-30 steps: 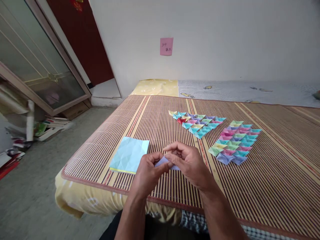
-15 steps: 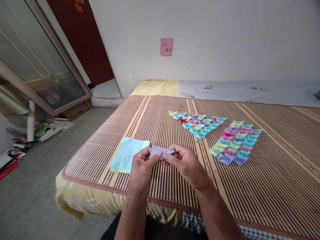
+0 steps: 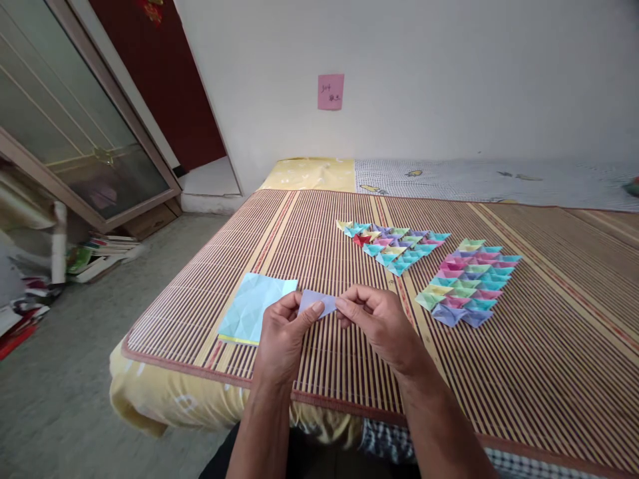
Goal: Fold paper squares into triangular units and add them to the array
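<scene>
A small folded lavender paper piece (image 3: 318, 303) is held between both hands just above the striped bamboo mat (image 3: 319, 226). My left hand (image 3: 282, 339) pinches its left end with thumb and fingers. My right hand (image 3: 378, 324) pinches its right end, fingers curled. A stack of light blue square paper (image 3: 253, 307) lies on the mat just left of my left hand. Two flat arrays of coloured folded paper pieces lie farther off: one (image 3: 394, 243) in the middle, one (image 3: 469, 282) to the right.
The mat covers a bed with a yellow sheet (image 3: 150, 392) at the front edge and a patterned cloth (image 3: 474, 179) at the back by the white wall. A pink note (image 3: 330, 92) hangs on the wall. Books (image 3: 100, 249) and a glass-fronted cabinet (image 3: 74, 133) stand at the left on the floor.
Both hands have lifted the lavender piece and turned it from low between the palms to a flat hold at the fingertips. The right fingers have slid inward along it.
</scene>
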Action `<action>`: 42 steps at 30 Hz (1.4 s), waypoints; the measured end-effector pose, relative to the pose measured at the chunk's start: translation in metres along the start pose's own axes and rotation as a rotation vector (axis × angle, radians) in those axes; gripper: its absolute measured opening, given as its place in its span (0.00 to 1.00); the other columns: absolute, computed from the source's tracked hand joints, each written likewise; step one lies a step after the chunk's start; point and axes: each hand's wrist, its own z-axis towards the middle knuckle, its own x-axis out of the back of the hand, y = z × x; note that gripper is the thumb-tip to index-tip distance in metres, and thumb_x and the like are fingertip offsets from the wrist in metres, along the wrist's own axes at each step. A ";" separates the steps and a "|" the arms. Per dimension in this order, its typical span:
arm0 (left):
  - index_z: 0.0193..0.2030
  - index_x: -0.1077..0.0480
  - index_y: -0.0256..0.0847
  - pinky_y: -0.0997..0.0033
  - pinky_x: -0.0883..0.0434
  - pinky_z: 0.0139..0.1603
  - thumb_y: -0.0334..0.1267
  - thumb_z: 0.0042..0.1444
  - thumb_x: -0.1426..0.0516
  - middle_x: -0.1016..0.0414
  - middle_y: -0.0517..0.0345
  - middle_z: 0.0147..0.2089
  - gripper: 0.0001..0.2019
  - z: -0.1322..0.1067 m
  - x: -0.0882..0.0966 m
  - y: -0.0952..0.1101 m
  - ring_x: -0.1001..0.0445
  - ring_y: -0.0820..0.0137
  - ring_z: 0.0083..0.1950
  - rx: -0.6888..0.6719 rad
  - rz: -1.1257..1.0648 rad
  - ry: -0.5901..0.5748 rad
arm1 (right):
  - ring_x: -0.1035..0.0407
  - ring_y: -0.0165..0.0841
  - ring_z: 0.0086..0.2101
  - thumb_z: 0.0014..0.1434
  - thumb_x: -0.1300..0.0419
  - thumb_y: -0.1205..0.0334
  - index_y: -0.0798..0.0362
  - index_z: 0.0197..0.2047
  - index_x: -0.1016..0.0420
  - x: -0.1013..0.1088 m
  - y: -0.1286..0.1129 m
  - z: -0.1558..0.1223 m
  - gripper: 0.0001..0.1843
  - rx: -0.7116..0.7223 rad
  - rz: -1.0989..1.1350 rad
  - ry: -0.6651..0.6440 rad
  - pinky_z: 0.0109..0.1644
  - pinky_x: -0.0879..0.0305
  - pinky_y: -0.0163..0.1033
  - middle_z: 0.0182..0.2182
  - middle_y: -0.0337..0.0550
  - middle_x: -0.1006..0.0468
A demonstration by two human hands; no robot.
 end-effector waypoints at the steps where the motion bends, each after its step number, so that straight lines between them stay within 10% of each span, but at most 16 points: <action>1: 0.29 0.23 0.38 0.73 0.30 0.38 0.40 0.50 0.26 0.22 0.60 0.28 0.12 0.000 0.000 0.000 0.27 0.72 0.31 0.007 -0.003 0.001 | 0.28 0.31 0.29 0.66 0.36 0.55 0.53 0.30 0.22 0.005 0.000 0.000 0.14 0.010 -0.022 0.011 0.37 0.31 0.37 0.25 0.38 0.23; 8: 0.28 0.23 0.37 0.74 0.31 0.34 0.41 0.45 0.25 0.22 0.59 0.28 0.14 0.001 0.000 0.004 0.28 0.73 0.29 0.035 -0.030 0.051 | 0.28 0.31 0.30 0.67 0.36 0.54 0.52 0.32 0.21 0.028 0.002 0.001 0.13 0.083 -0.083 0.186 0.37 0.31 0.37 0.29 0.39 0.22; 14: 0.28 0.24 0.37 0.72 0.36 0.35 0.45 0.47 0.26 0.27 0.60 0.27 0.16 -0.002 -0.003 0.005 0.33 0.72 0.30 0.033 0.157 -0.034 | 0.28 0.32 0.32 0.65 0.33 0.52 0.52 0.43 0.17 0.001 -0.001 0.000 0.12 0.015 -0.051 -0.068 0.36 0.33 0.36 0.32 0.39 0.20; 22: 0.23 0.31 0.39 0.71 0.46 0.29 0.52 0.48 0.28 0.41 0.65 0.23 0.22 -0.006 -0.013 0.007 0.46 0.73 0.27 -0.010 0.398 -0.049 | 0.32 0.31 0.28 0.64 0.36 0.59 0.52 0.30 0.23 -0.016 -0.008 -0.002 0.11 0.099 -0.070 0.066 0.33 0.36 0.36 0.26 0.37 0.26; 42: 0.27 0.20 0.37 0.68 0.35 0.36 0.48 0.55 0.31 0.25 0.55 0.27 0.16 -0.012 -0.021 0.009 0.31 0.68 0.31 -0.002 0.275 -0.121 | 0.31 0.31 0.25 0.69 0.40 0.57 0.50 0.33 0.28 -0.008 -0.004 -0.002 0.12 0.241 -0.249 0.246 0.28 0.37 0.35 0.24 0.36 0.25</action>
